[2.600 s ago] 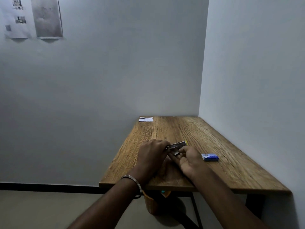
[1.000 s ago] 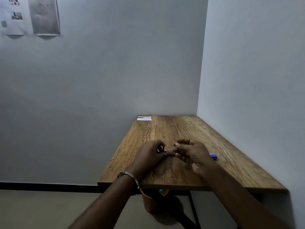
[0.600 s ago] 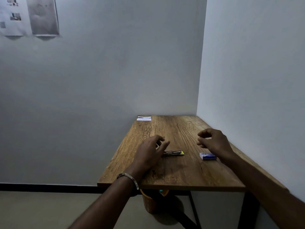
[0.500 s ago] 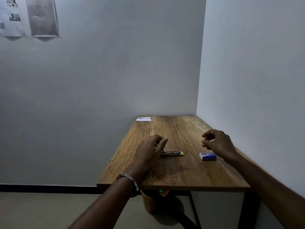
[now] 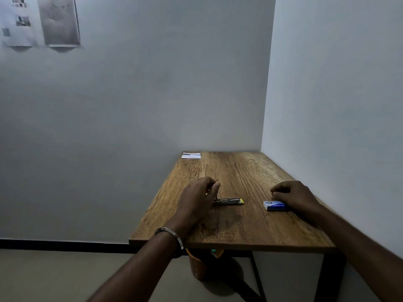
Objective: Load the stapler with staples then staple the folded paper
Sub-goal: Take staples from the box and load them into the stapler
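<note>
A small metal stapler point(image 5: 230, 201) with a yellow tip lies flat on the wooden table point(image 5: 239, 232). My left hand point(image 5: 196, 199) sits at its left end with fingers loosely curled and apart, hiding that end. A blue staple box point(image 5: 274, 205) lies to the right. My right hand point(image 5: 295, 196) rests beside the box's right end, fingers curled in with the thumb against the forefinger and nothing visible in it. The folded white paper point(image 5: 191, 155) lies at the table's far left corner.
The table stands in a corner, with a wall along its back and another along its right side point(image 5: 327, 127). An orange container point(image 5: 197, 267) sits on the floor under the front edge. Sheets of paper point(image 5: 58, 20) hang high on the left wall.
Both hands held the stapler together, then let go and it came to lie on the table. My right hand swung right and came down beside the blue box.
</note>
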Motion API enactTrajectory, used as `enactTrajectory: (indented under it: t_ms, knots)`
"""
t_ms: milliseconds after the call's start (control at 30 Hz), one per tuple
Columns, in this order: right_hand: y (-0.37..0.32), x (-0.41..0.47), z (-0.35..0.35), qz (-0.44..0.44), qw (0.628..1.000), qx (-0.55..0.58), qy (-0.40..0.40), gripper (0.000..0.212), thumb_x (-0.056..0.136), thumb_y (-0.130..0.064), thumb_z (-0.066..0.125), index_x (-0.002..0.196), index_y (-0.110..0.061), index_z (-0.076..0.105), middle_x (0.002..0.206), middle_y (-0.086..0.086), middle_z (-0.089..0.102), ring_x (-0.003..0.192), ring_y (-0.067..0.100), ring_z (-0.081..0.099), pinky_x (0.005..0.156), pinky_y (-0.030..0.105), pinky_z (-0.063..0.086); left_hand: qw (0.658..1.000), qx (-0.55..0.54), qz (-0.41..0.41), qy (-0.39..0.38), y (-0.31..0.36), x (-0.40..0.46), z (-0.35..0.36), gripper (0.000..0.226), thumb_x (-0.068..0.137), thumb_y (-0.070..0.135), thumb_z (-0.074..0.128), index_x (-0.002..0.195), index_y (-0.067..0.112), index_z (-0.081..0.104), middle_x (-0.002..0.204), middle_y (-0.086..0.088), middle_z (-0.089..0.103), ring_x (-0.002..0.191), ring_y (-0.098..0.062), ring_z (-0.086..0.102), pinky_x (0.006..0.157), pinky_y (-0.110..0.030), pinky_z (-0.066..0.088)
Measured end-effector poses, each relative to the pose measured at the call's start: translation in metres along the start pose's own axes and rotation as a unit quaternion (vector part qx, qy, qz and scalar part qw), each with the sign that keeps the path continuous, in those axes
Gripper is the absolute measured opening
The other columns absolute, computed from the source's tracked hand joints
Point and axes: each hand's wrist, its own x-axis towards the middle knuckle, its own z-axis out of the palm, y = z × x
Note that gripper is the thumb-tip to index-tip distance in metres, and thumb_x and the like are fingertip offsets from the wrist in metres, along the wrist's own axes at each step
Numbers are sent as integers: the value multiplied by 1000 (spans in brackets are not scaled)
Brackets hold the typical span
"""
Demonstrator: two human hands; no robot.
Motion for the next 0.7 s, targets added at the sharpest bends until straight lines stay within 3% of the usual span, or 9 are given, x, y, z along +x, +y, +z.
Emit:
enactTrajectory:
  t_ms: [133,233,300,433,600,700]
  knots:
    - [-5,-10,-2,-20,998,-14,55,22,93,-20,67,112,-12,74,110,5,74,92,13,62,77,25,45,1000,-4,7,15,1,-2,0,20,98,33,53,97,18,66,91,6,66,82,-11,59,73,-37,54]
    - [-7,-24,-6,-38,995,-36,84,22,91,-27,69,108,-14,74,107,4,74,86,10,61,73,24,47,1000,5,15,21,2,-3,0,18,97,30,56,93,17,67,91,4,67,81,-11,59,72,-36,54]
    - [-7,-37,-9,-39,996,-58,63,24,88,-36,71,107,-22,74,109,-4,72,89,7,60,71,24,45,998,34,25,52,4,-3,0,18,96,31,58,89,17,68,93,5,67,81,-10,56,70,-30,51]
    - [-6,-52,-8,-41,993,-108,-4,38,85,-47,71,118,-28,71,118,-10,66,108,13,61,90,34,50,994,58,19,93,7,-4,-1,21,94,32,60,81,17,67,86,5,65,75,-11,55,66,-27,43]
    - [-9,-53,-3,-60,994,-92,-22,31,85,-33,75,115,-25,72,112,-8,70,93,4,61,80,24,48,994,49,39,84,6,-5,-1,18,92,29,62,79,18,68,80,10,64,67,-2,50,59,-15,36]
    - [-13,-55,1,-65,994,-85,-33,26,84,-32,75,109,-27,74,105,-11,70,92,1,61,81,24,50,994,51,92,22,7,-5,-1,17,91,34,63,83,20,71,78,13,63,63,1,48,56,-13,38]
